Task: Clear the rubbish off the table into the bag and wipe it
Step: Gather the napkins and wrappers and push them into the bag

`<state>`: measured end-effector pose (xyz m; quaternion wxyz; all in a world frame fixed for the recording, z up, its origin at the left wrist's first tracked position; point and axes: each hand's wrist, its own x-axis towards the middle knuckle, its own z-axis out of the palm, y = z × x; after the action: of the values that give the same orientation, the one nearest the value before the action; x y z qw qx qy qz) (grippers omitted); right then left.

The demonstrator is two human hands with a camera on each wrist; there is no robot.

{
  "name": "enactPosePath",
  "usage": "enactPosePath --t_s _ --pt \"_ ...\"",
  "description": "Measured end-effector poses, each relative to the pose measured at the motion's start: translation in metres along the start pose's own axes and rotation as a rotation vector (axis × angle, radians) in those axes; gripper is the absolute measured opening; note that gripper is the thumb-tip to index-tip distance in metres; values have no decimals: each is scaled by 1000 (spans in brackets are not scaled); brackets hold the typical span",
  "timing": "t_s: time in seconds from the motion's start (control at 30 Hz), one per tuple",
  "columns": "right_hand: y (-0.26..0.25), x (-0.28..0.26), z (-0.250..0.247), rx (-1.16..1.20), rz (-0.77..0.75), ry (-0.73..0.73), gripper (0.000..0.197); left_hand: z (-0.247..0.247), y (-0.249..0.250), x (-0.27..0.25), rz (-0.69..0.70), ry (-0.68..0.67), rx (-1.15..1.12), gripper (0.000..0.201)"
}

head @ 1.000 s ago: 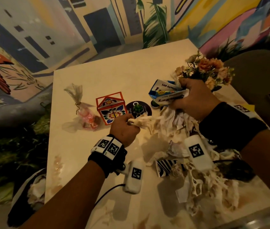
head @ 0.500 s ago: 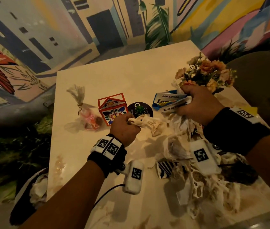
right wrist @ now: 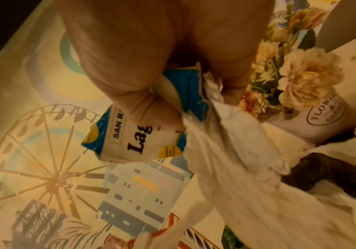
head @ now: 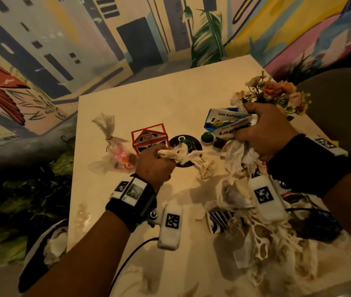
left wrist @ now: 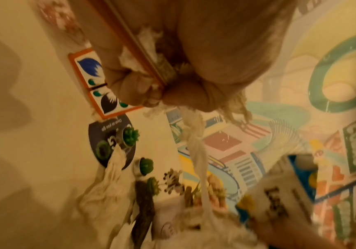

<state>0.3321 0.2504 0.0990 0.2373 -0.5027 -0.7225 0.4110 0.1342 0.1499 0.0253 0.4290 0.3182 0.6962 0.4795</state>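
Your white plastic bag (head: 236,168) hangs slack between your two fists over the middle of the table (head: 149,103), its printed lower part spilling toward the near right corner; what is inside it you cannot tell from these views. Your left hand (head: 154,166) is curled tight round one twisted handle of the bag, and your right hand (head: 262,129) clamps the other gathered edge together with a flattened blue-and-white carton (head: 224,123). Just beyond your left fist stand an orange-framed paper box (head: 149,138) and a dark round coaster (head: 184,142) carrying what looks like a small green succulent. A tied cellophane pouch (head: 114,151) with pink contents lies near the left edge. A white pot (right wrist: 313,124) holding flowers (head: 277,91) stands at the right edge.
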Motion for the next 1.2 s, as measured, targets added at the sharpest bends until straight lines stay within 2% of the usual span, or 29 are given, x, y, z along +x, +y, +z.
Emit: enactPosePath --t_s 0.07,0.2,0.3,0.4,0.5,0.63,0.73,0.87,0.97,1.07,1.17,1.2 --pt "0 6 -1 20 28 41 34 -20 2 0 11 59 -95 41" --pt "-7 14 8 45 51 70 45 -84 -3 4 50 205 -111 16" --pt "-24 12 27 60 27 55 32 -143 -16 9 12 259 -168 34" --pt "-50 8 58 108 12 49 40 -200 -28 10 -22 306 -97 28" --pt "-79 2 92 146 6 59 34 -252 -43 16 -24 318 50 19" --pt "-135 -2 179 166 -20 49 35 -338 -75 32 -115 280 -41 38" --pt "-171 -7 249 241 13 14 37 -391 -97 38 -130 257 28 38" --pt "-207 -8 340 258 67 -33 31 -464 -138 46 -159 254 246 28" --pt "-224 -10 398 285 102 -73 35 -502 -163 44 -179 193 416 7" --pt "-232 -16 445 302 149 -134 30 -530 -185 36 -150 158 637 25" --pt "-226 -23 484 264 195 -186 35 -545 -212 31 -221 160 721 25" --pt "-223 -26 496 250 208 -208 39 -547 -221 28 -244 120 748 27"
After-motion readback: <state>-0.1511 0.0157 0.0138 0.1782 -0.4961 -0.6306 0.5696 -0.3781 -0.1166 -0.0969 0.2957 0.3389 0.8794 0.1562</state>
